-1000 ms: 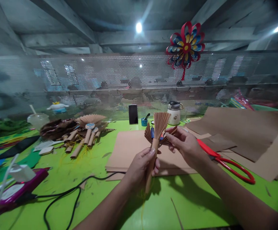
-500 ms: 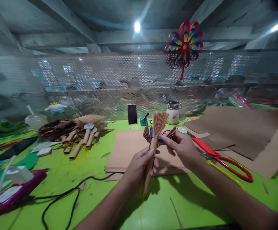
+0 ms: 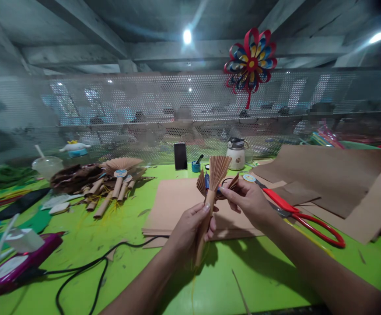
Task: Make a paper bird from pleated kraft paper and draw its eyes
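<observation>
A brown pleated paper fan piece on a rolled paper stem stands upright above the green table. My left hand is wrapped round the stem below the pleats. My right hand pinches a small folded pleat at the fan's right side, fingers closed on it. Under both hands lies a stack of brown paper sheets.
Red scissors lie to the right, by large brown paper sheets. A pile of finished paper fans is at the left. Black cable, pink device, phone, white jar and a mesh screen with a pinwheel stand around.
My right hand has slid slightly left and lower along the fan's right pleat. The left hand keeps its hold on the stem. The view has shifted a little.
</observation>
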`<state>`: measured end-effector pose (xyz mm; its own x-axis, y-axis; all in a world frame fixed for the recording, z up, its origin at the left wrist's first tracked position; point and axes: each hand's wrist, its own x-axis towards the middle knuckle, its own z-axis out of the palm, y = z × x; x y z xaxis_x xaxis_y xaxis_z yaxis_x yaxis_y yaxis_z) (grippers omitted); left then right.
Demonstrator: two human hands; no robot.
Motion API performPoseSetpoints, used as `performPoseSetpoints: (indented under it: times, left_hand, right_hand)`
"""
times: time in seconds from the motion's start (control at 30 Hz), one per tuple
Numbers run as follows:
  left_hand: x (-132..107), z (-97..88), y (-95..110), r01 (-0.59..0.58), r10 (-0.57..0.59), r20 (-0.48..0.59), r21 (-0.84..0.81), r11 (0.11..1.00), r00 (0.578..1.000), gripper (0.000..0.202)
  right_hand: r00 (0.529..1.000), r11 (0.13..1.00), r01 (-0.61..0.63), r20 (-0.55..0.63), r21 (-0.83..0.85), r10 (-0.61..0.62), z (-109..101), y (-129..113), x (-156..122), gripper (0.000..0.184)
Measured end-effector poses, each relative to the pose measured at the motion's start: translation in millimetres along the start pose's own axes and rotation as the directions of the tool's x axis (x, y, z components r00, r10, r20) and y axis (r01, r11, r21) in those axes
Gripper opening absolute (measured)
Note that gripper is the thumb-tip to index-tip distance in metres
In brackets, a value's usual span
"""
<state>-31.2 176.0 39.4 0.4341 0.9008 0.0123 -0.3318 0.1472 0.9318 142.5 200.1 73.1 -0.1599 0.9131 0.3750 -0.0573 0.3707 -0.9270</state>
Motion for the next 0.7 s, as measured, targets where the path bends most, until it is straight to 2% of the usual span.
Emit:
performPoseSetpoints:
  times: [0.7]
  left_hand:
    - [-0.9,2.2,0.4,-0.002,0.002,-0.024,0.003,1.0,1.0,0.033]
  right_hand:
    - [1.0,0.999,-0.002,-0.008,0.046,0.003,3.4,3.1,-2.0,0.027]
